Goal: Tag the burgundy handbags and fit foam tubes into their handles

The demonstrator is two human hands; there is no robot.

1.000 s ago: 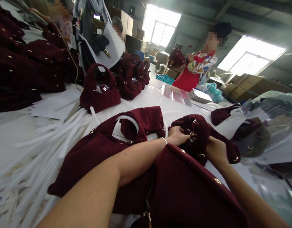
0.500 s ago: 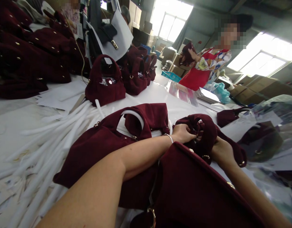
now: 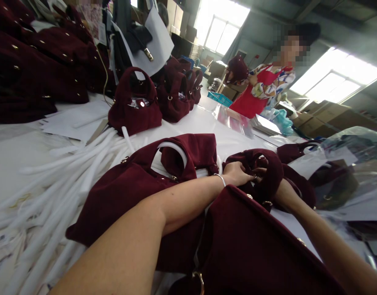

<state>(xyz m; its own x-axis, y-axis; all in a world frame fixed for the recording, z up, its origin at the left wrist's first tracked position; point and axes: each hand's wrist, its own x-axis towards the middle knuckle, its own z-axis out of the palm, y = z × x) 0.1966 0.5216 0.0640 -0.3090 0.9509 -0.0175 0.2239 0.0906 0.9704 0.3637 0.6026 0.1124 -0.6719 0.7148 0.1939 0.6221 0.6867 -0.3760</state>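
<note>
My left hand (image 3: 236,174), with a white bangle at its wrist, is closed at the opening of a small burgundy handbag (image 3: 272,168). My right hand (image 3: 282,190) reaches through this bag's handle from the right. Its fingertips meet the left ones over the opening, pinching at the bag's edge near a small metal fitting. What exactly lies between the fingertips is partly hidden. A larger burgundy bag (image 3: 114,205) with a white tube in its handle lies left, under my left forearm. Another burgundy bag (image 3: 262,246) with gold fittings is close in front of me.
Many white foam tubes (image 3: 68,196) spread over the left of the white table (image 3: 206,123). Finished-looking burgundy handbags (image 3: 136,110) stand behind, beside a heap of more (image 3: 47,69). Bags in clear plastic (image 3: 332,184) lie right. Across the table a co-worker (image 3: 256,90) holds a burgundy bag.
My hands stay together at the small handbag, whose handle has shifted slightly right. The co-worker's bag has turned, and their hands have come closer together on it.
</note>
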